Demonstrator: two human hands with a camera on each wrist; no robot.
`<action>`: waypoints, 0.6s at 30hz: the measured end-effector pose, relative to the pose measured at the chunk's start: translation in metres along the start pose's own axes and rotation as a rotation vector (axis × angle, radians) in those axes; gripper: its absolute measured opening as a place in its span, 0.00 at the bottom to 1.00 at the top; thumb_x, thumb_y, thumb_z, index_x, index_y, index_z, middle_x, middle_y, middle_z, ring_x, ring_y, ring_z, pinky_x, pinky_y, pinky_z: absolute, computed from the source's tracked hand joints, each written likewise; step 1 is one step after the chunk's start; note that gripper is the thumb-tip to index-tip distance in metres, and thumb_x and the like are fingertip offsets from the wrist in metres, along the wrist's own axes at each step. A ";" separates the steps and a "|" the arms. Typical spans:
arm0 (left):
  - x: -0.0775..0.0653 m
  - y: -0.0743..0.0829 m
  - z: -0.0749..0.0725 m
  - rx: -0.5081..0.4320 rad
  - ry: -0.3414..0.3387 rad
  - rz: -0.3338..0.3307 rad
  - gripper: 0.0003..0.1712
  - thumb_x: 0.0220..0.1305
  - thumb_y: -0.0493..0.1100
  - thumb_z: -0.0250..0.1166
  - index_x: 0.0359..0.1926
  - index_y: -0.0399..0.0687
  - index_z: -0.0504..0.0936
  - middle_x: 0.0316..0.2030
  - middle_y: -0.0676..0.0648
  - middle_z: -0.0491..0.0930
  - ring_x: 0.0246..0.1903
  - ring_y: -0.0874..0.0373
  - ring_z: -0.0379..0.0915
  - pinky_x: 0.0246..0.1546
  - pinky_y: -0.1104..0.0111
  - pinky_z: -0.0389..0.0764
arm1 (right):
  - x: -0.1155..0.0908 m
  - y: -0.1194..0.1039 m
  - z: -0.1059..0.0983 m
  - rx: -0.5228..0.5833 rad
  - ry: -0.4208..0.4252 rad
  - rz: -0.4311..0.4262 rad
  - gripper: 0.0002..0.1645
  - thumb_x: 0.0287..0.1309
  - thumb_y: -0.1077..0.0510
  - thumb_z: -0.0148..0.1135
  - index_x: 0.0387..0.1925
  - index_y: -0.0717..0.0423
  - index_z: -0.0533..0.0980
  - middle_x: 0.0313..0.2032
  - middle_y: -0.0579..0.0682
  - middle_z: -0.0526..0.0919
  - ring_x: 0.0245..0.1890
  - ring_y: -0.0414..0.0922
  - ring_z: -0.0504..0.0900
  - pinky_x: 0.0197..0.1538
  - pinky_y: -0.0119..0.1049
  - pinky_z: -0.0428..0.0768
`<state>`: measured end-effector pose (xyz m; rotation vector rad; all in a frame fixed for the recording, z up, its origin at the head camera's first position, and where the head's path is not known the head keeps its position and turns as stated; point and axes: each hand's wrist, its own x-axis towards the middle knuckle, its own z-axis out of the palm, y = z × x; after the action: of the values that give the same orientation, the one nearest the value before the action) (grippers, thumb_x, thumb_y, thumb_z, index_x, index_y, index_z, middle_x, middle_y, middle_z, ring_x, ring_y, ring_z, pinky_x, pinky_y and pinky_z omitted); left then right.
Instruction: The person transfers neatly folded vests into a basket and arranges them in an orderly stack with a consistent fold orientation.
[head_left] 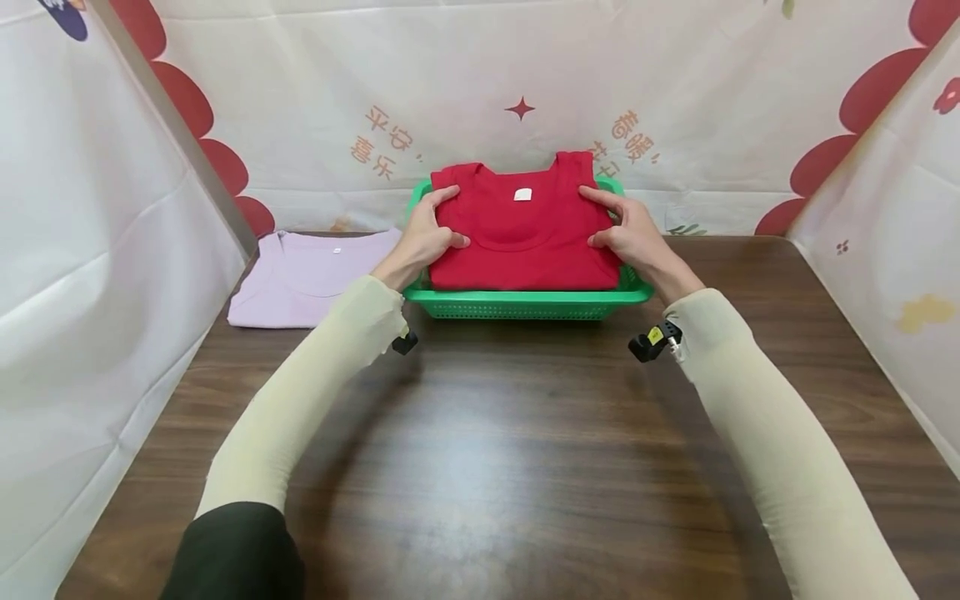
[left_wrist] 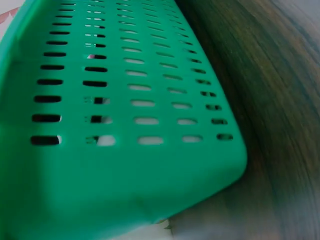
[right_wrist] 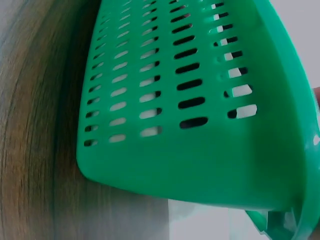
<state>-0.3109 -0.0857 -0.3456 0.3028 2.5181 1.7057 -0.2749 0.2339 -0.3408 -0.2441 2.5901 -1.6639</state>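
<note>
A folded red shirt [head_left: 517,233] with a white neck label lies in a green plastic basket [head_left: 517,308], its shoulders reaching above the far rim. My left hand [head_left: 425,237] holds the shirt's left side, thumb and index finger on top of the cloth. On the opposite side my right hand [head_left: 633,233] holds it the same way. The other fingers of both hands are mostly hidden at the edges of the cloth. Both wrist views show the slotted basket wall [left_wrist: 125,175], and the right wrist view shows a rim corner [right_wrist: 305,200]; the shirt's grip is out of sight there.
A folded pale lilac shirt [head_left: 311,279] lies left of the basket on the brown wooden table [head_left: 480,433]. White printed cloth [head_left: 300,100] hangs behind the table and along both sides. The basket stands near the table's far edge.
</note>
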 end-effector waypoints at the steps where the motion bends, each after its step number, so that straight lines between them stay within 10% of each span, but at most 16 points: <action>1: 0.001 -0.001 0.001 -0.006 0.002 -0.005 0.50 0.56 0.31 0.72 0.78 0.56 0.63 0.76 0.49 0.60 0.73 0.53 0.58 0.69 0.58 0.74 | 0.000 0.001 0.001 -0.006 0.004 -0.002 0.46 0.62 0.70 0.58 0.80 0.44 0.60 0.81 0.50 0.56 0.74 0.49 0.59 0.44 0.22 0.80; 18: 0.003 -0.007 0.006 0.008 0.008 0.017 0.51 0.55 0.32 0.73 0.78 0.58 0.64 0.75 0.49 0.62 0.72 0.53 0.59 0.67 0.57 0.76 | -0.002 0.002 0.006 -0.214 0.009 -0.030 0.48 0.60 0.67 0.58 0.80 0.44 0.58 0.83 0.52 0.49 0.83 0.50 0.46 0.55 0.37 0.82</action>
<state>-0.3136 -0.0823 -0.3537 0.3190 2.5357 1.7064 -0.2721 0.2293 -0.3452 -0.2863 2.7850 -1.3981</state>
